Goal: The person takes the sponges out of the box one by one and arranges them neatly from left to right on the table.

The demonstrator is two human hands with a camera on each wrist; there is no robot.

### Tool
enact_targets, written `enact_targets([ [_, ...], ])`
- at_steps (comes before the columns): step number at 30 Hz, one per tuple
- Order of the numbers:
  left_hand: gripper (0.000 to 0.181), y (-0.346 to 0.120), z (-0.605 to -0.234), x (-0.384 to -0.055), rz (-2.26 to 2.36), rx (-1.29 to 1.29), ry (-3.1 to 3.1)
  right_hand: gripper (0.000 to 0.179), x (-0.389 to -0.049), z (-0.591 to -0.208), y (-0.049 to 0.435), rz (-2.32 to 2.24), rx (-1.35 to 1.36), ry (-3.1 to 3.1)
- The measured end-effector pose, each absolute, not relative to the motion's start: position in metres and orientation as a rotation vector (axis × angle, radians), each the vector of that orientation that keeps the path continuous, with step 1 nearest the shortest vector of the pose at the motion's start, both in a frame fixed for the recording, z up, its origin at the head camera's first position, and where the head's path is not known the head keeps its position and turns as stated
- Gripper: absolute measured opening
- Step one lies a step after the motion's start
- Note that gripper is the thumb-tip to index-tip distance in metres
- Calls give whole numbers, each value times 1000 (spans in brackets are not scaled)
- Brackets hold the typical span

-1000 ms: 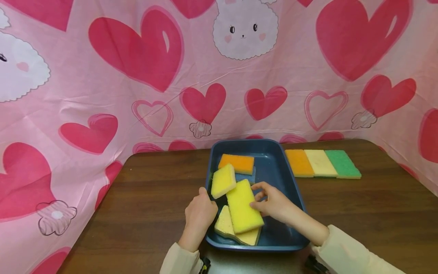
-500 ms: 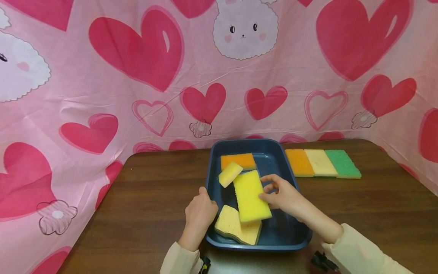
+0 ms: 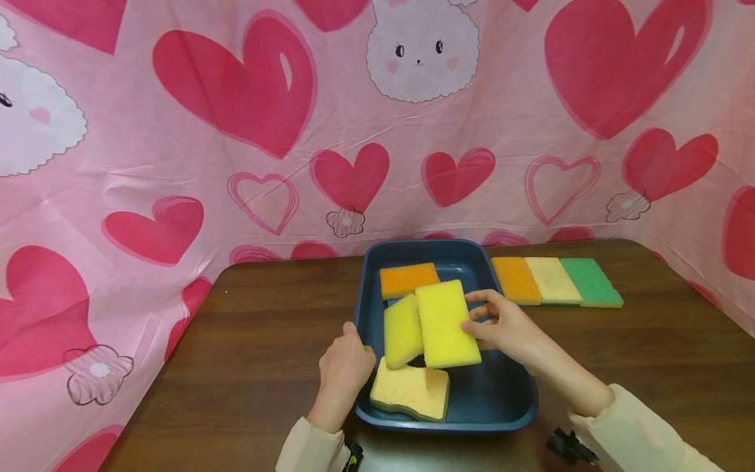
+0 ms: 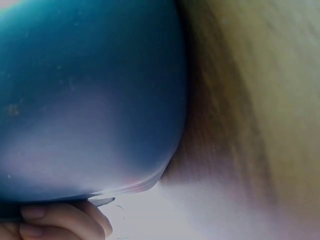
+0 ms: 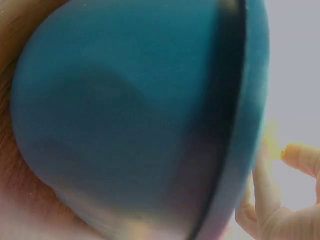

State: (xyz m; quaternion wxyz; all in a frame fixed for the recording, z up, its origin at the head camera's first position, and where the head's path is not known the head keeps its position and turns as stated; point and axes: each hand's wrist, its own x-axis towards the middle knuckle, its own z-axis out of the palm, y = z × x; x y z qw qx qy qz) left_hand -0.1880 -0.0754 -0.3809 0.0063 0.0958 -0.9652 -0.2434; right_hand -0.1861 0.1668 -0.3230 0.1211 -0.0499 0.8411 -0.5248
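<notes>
A blue rectangular tray [image 3: 486, 396] stands on the table with several sponges in it. My right hand [image 3: 504, 324] pinches a bright yellow sponge [image 3: 448, 328] at its right edge, held over the middle of the tray. Another yellow sponge [image 3: 402, 333] leans at a slant just left of it. An orange sponge [image 3: 408, 280] lies near the far end, and a cream sponge with a wavy edge [image 3: 409, 392] near the front. My left hand [image 3: 347, 364] grips the tray's left rim; its curled fingers [image 4: 70, 220] show against the rim in the left wrist view.
Right of the tray, orange [image 3: 516, 280], cream [image 3: 552, 280] and green [image 3: 591, 282] sponges lie side by side on the brown wooden table [image 3: 265, 347]. A pink fabric with hearts [image 3: 348, 98] hangs behind the table.
My right hand has moved away from me and to the right with the yellow sponge, uncovering the cream one. The other yellow sponge has tipped over and come down beside it. The left hand stays put.
</notes>
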Motion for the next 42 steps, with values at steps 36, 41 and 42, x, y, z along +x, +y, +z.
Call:
enact_targets([
  [36, 32, -75, -382, -190, -771, 323, -3037, 68, -193, -319, 217, -1467, -18, 2545],
  [41, 30, -76, -383, -190, -767, 323, -3032, 67, -194, -320, 230, -1477, -10, 2552],
  [42, 31, -76, -383, -191, -767, 322, -3031, 66, -195, -320, 232, -1481, -12, 2550],
])
